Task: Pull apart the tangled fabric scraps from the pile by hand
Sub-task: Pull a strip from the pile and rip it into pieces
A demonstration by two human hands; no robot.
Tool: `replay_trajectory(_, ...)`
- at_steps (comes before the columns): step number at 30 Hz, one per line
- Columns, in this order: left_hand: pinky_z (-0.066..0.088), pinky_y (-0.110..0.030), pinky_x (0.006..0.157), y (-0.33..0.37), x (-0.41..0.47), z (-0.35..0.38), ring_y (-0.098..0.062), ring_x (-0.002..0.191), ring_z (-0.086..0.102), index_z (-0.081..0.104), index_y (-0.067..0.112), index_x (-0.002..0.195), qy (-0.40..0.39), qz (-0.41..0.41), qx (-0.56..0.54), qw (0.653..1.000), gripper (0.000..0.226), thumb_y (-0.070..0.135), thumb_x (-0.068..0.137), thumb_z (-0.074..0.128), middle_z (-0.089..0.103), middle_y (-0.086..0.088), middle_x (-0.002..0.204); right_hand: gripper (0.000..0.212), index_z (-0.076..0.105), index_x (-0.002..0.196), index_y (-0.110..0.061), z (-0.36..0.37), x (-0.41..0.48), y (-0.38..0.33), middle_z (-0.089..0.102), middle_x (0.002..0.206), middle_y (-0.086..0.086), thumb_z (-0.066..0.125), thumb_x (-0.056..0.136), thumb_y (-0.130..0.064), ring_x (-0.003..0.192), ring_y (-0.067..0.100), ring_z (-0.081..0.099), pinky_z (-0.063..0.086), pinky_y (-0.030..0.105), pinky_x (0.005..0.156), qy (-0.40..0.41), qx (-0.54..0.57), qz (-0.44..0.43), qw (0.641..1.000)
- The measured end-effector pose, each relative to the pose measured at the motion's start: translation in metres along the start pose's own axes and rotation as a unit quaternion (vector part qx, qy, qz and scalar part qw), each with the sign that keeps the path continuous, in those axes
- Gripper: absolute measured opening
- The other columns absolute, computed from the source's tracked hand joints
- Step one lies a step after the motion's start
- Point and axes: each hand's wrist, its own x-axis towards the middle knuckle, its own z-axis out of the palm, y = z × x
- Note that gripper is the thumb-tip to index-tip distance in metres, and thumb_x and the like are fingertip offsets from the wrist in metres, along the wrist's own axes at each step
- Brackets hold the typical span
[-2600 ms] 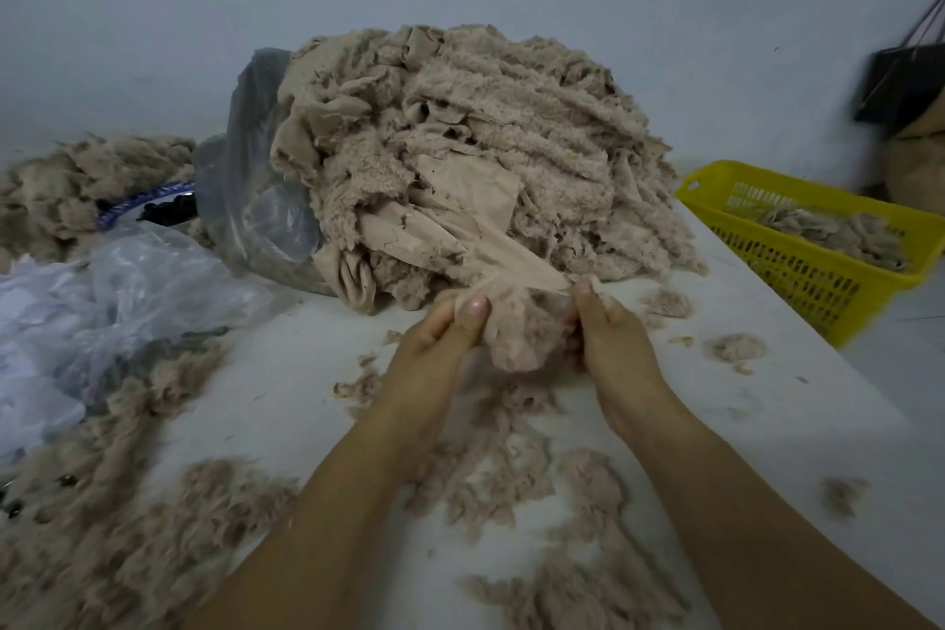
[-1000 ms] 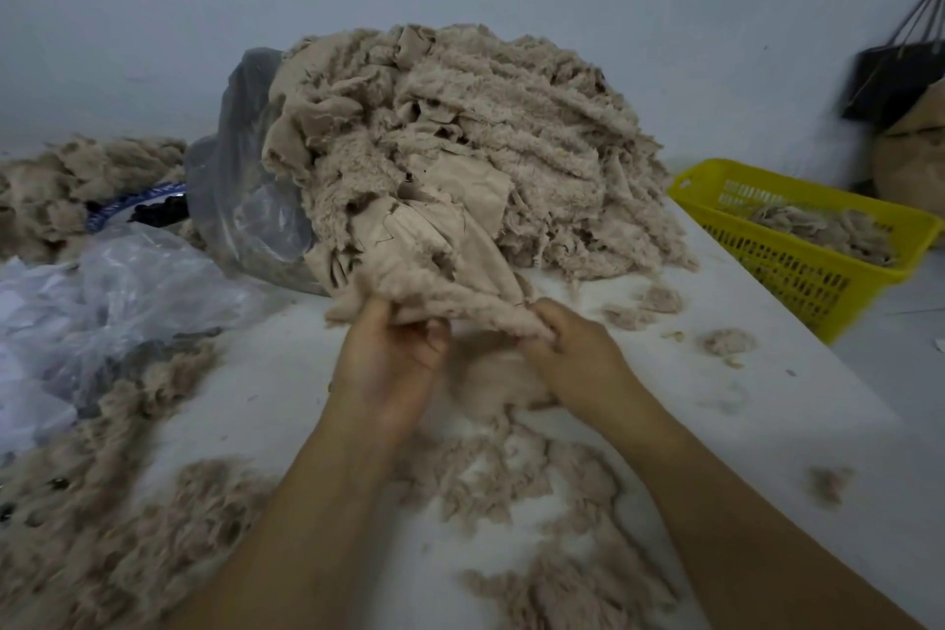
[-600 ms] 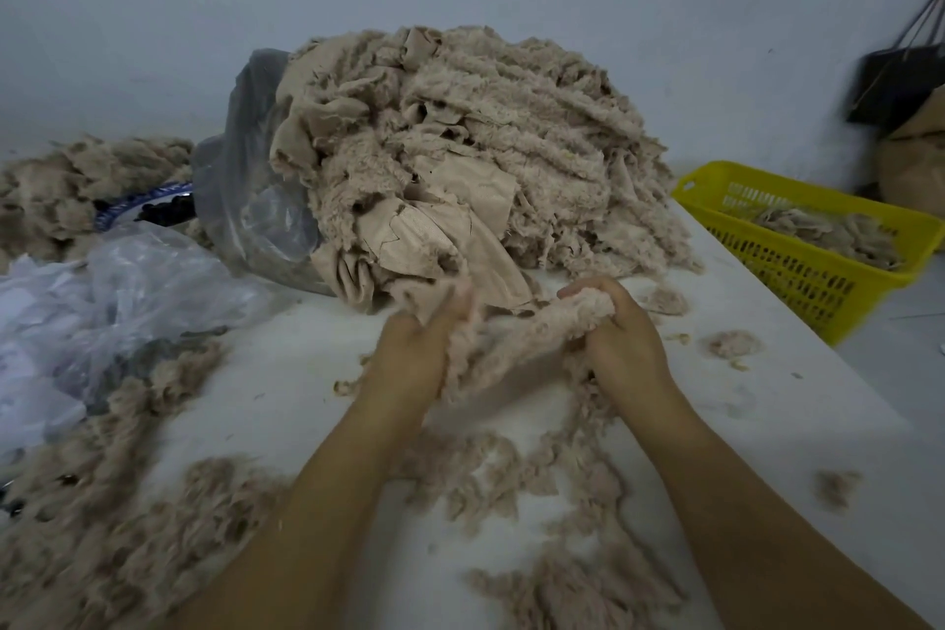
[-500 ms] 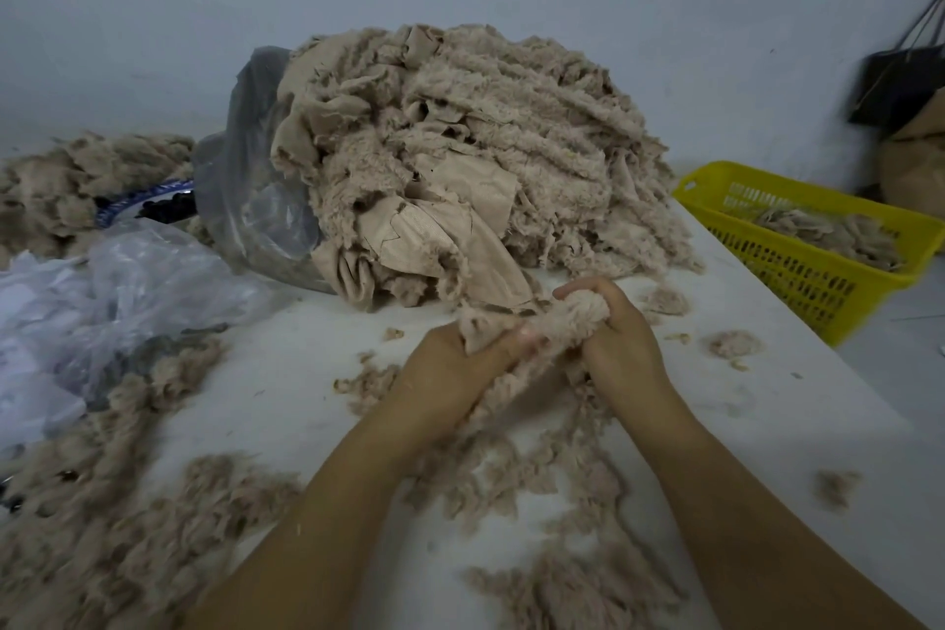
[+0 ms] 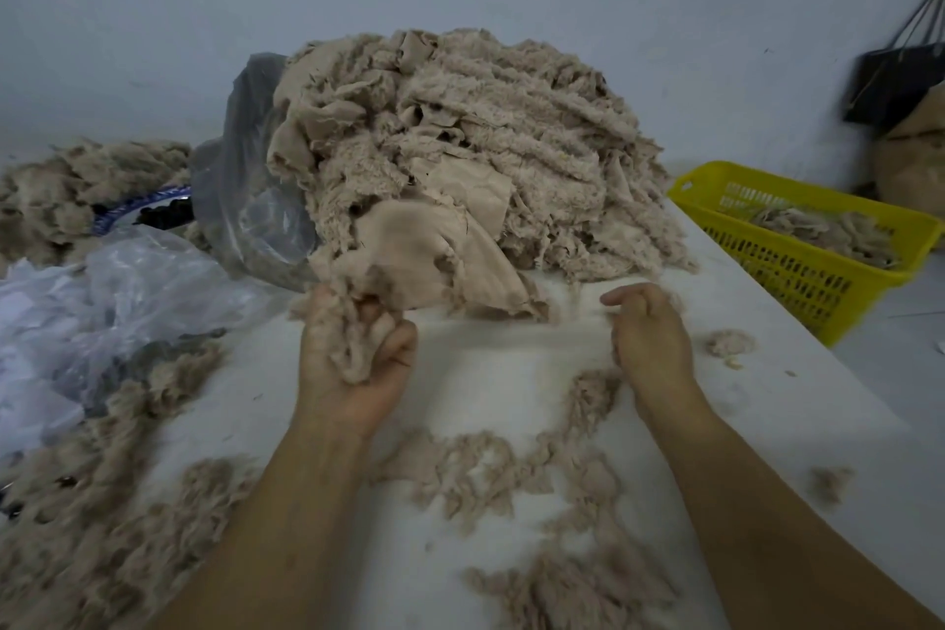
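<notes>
Where the head view looks down on the white tabletop [image 5: 491, 373], a large mound of beige fleecy fabric scraps [image 5: 460, 143] occupies the far centre, its left flank spilling from a grey translucent plastic bag [image 5: 245, 200].

The left hand [image 5: 353, 363] lies palm up just before the mound, with fingers and thumb curled round a fuzzy beige clump of scrap [image 5: 358, 327]. The clump's upper end meets the mound's lower front edge.

The right hand [image 5: 649, 338] stands well apart from the left, knuckles up, fingers curled under. Blur prevents telling whether it pinches any fibre. A faint smear of fibre shows between the two hands.

Loose beige fluff [image 5: 486, 471] lies scattered on the tabletop between and below the forearms. A thicker drift of fluff [image 5: 76, 527] covers the near left. Crumpled clear plastic sheeting [image 5: 102, 302] sits at far left.

A yellow perforated plastic basket [image 5: 797, 271] stands at right, beyond the table edge, holding more beige scraps [image 5: 828, 230]. A dark bag [image 5: 895, 87] hangs on the wall behind it.
</notes>
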Motion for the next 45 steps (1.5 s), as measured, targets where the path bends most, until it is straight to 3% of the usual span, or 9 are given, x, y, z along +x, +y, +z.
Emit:
replay_trajectory(5, 0.03, -0.015, 0.036, -0.018, 0.001, -0.001, -0.004, 0.032, 0.035, 0.058, 0.016, 0.059, -0.022, -0.058, 0.003, 0.998, 0.041, 0.012, 0.096, 0.04, 0.044, 0.006, 0.047, 0.026, 0.061, 0.089, -0.037, 0.016, -0.022, -0.012, 0.06, 0.069, -0.017, 0.043, 0.099, -0.021, 0.058, -0.004, 0.054, 0.043, 0.013, 0.053, -0.134, 0.027, -0.09, 0.987)
replay_trajectory(10, 0.038, -0.016, 0.042, -0.031, -0.005, 0.004, -0.002, 0.044, 0.048, 0.076, 0.024, 0.062, -0.01, -0.049, 0.241, 0.969, 0.025, 0.016, 0.08, 0.06, 0.057, 0.009, 0.054, 0.034, 0.067, 0.096, -0.035, 0.026, -0.041, -0.013, 0.065, 0.087, -0.014, 0.043, 0.096, -0.059, 0.077, 0.002, 0.062, 0.047, 0.014, 0.069, -0.305, 0.059, -0.128, 0.942)
replay_trajectory(21, 0.042, -0.013, 0.058, -0.05, -0.005, 0.004, 0.003, 0.063, 0.059, 0.059, 0.035, 0.072, 0.007, 0.069, 0.66, 0.748, 0.031, 0.018, 0.098, 0.057, 0.064, 0.01, 0.066, 0.045, 0.051, 0.113, -0.053, 0.026, -0.047, -0.024, 0.066, 0.107, -0.024, 0.053, 0.076, -0.08, 0.089, -0.003, 0.067, 0.052, 0.016, 0.072, -0.322, 0.097, -0.09, 0.937)
replay_trajectory(25, 0.039, -0.004, 0.062, -0.052, -0.003, 0.001, 0.0, 0.076, 0.054, 0.065, 0.022, 0.096, -0.002, 0.061, 0.709, 0.702, 0.011, 0.027, 0.1, 0.055, 0.058, 0.015, 0.084, 0.062, 0.064, 0.116, -0.029, 0.029, -0.047, -0.022, 0.072, 0.105, 0.0, 0.06, 0.074, -0.074, 0.08, 0.018, 0.069, 0.056, 0.033, 0.062, -0.357, 0.189, 0.011, 0.915)
replay_trajectory(28, 0.04, 0.002, 0.074, -0.059, -0.009, 0.0, 0.013, 0.092, 0.058, 0.064, 0.038, 0.102, -0.083, 0.05, 0.674, 0.733, 0.016, 0.041, 0.092, 0.052, 0.064, 0.027, 0.092, 0.016, 0.072, 0.105, -0.036, 0.031, -0.045, -0.021, 0.075, 0.108, -0.001, 0.061, 0.094, -0.043, 0.099, 0.02, 0.071, 0.06, 0.035, 0.083, -0.345, 0.207, 0.036, 0.915)
replay_trajectory(32, 0.052, -0.012, 0.07, -0.058, -0.012, 0.002, -0.002, 0.082, 0.071, 0.077, 0.033, 0.089, -0.058, 0.01, 0.479, 0.876, 0.033, 0.059, 0.083, 0.059, 0.075, 0.01, 0.085, 0.019, 0.071, 0.1, -0.041, 0.026, -0.037, -0.017, 0.072, 0.088, -0.003, 0.055, 0.096, -0.031, 0.077, 0.02, 0.065, 0.054, 0.031, 0.07, -0.317, 0.161, 0.02, 0.934)
replay_trajectory(35, 0.059, -0.031, 0.08, -0.05, -0.007, 0.003, -0.023, 0.104, 0.072, 0.071, 0.018, 0.116, -0.017, -0.011, 0.242, 0.97, 0.034, 0.04, 0.09, 0.068, 0.075, -0.007, 0.112, 0.018, 0.063, 0.114, -0.032, 0.024, -0.032, -0.015, 0.067, 0.08, -0.006, 0.057, 0.097, -0.031, 0.069, 0.012, 0.062, 0.051, 0.027, 0.065, -0.297, 0.148, 0.024, 0.943)
replay_trajectory(39, 0.06, -0.036, 0.078, -0.052, -0.004, 0.002, -0.024, 0.103, 0.072, 0.07, 0.017, 0.111, 0.032, 0.019, 0.265, 0.964, 0.031, 0.022, 0.081, 0.075, 0.074, -0.011, 0.114, 0.038, 0.054, 0.124, -0.021, 0.027, -0.038, -0.019, 0.074, 0.095, -0.002, 0.068, 0.089, -0.027, 0.077, 0.016, 0.07, 0.056, 0.027, 0.062, -0.364, 0.271, 0.062, 0.889)
replay_trajectory(45, 0.059, -0.037, 0.086, -0.062, -0.006, 0.001, -0.021, 0.105, 0.071, 0.073, 0.023, 0.112, -0.021, -0.008, 0.36, 0.933, 0.033, 0.032, 0.081, 0.073, 0.076, -0.003, 0.11, 0.026, 0.062, 0.123, -0.016, 0.019, -0.036, -0.018, 0.075, 0.099, 0.002, 0.06, 0.097, -0.015, 0.075, 0.013, 0.068, 0.052, 0.024, 0.058, -0.342, 0.189, 0.068, 0.918)
